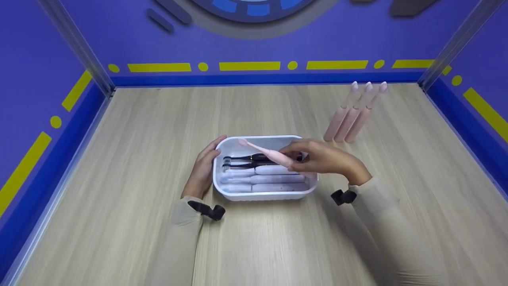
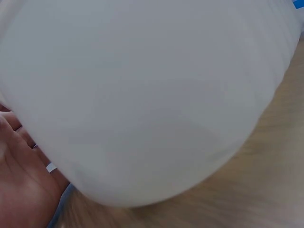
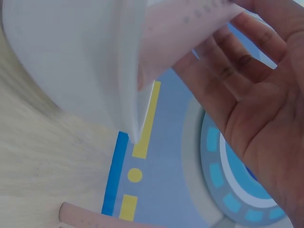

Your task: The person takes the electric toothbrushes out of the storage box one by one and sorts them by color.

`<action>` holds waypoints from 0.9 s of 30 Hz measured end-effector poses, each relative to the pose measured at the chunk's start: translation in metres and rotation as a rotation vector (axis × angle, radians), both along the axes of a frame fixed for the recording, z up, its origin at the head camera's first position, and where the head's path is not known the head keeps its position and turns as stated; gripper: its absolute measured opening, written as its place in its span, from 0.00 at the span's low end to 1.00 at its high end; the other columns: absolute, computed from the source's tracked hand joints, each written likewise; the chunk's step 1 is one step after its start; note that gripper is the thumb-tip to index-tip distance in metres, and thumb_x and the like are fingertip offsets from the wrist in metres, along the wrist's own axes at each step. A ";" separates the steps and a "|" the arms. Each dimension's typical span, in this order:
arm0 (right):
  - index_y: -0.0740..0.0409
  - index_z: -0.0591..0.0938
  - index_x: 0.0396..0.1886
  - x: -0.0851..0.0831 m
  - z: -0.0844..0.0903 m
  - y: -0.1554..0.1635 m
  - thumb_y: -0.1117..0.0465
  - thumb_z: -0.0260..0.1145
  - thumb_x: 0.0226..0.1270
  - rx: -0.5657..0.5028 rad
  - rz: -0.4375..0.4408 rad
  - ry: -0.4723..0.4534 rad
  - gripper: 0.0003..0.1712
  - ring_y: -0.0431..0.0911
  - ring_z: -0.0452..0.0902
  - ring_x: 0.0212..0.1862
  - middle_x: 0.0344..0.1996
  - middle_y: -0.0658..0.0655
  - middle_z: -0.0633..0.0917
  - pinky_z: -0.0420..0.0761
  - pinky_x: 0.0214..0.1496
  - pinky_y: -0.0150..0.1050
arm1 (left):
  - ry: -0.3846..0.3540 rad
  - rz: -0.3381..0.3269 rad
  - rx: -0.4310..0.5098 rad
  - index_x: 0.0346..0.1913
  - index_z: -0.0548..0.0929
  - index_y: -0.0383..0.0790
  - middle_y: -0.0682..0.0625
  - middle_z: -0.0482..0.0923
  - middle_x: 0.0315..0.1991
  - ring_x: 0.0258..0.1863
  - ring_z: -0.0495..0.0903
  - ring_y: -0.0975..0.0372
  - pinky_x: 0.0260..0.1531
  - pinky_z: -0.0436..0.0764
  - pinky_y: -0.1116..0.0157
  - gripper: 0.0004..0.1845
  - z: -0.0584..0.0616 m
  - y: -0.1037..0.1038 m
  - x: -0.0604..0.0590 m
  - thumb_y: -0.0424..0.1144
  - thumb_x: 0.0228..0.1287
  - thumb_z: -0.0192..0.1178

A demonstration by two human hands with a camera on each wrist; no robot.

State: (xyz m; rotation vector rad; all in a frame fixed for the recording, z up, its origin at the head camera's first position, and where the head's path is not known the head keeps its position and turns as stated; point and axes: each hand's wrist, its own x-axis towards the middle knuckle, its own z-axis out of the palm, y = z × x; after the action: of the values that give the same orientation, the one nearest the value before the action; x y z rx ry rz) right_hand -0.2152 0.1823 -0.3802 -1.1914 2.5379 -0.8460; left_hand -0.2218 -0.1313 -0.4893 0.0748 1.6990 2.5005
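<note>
Pink toothbrush (image 1: 266, 153): held above the white tray (image 1: 266, 194), tilted, head end toward the tray's far left corner, handle end pinched between the thumb and fingers of the right hand (image 1: 323, 159). In the right wrist view, handle (image 3: 190, 21) pressed by the fingertips (image 3: 247, 33), palm otherwise open behind it.

Recommended handling: keep the pinch near the handle end and lift along the brush's own axis, so that the head clears the tray rim without dragging. Avoid swinging low over the brushes lying below.

Tray contents: two black toothbrushes (image 1: 248, 161) at the far side, three pale toothbrushes (image 1: 264, 179) nearer, all lying lengthwise and side by side. Likely to shift if nudged.

Left hand (image 1: 203, 169): fingers laid flat against the tray's left wall, bracing it, not wrapped around it. Left wrist view filled by the tray wall (image 2: 142, 95); palm (image 2: 21, 190) just beside it. Keep this brace firm; a light tray is likely to slide on the wooden tabletop (image 1: 119, 159).

Three pink toothbrushes (image 1: 353, 113) standing in a row on the tabletop, well apart from the tray, beyond the right hand.
</note>
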 end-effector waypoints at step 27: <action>0.60 0.82 0.52 -0.007 -0.007 0.029 0.68 0.70 0.57 -0.391 -0.142 0.104 0.21 0.39 0.79 0.46 0.44 0.56 0.84 0.85 0.46 0.39 | -0.026 0.026 -0.047 0.70 0.65 0.34 0.44 0.61 0.72 0.73 0.58 0.58 0.74 0.56 0.61 0.25 0.000 0.000 0.001 0.31 0.71 0.39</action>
State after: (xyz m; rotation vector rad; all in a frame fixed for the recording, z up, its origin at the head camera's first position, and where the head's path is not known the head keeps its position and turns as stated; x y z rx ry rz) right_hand -0.2218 0.2118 -0.3876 -1.1926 2.6432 -1.4008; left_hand -0.2212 -0.1309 -0.4888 0.0161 1.7585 2.4671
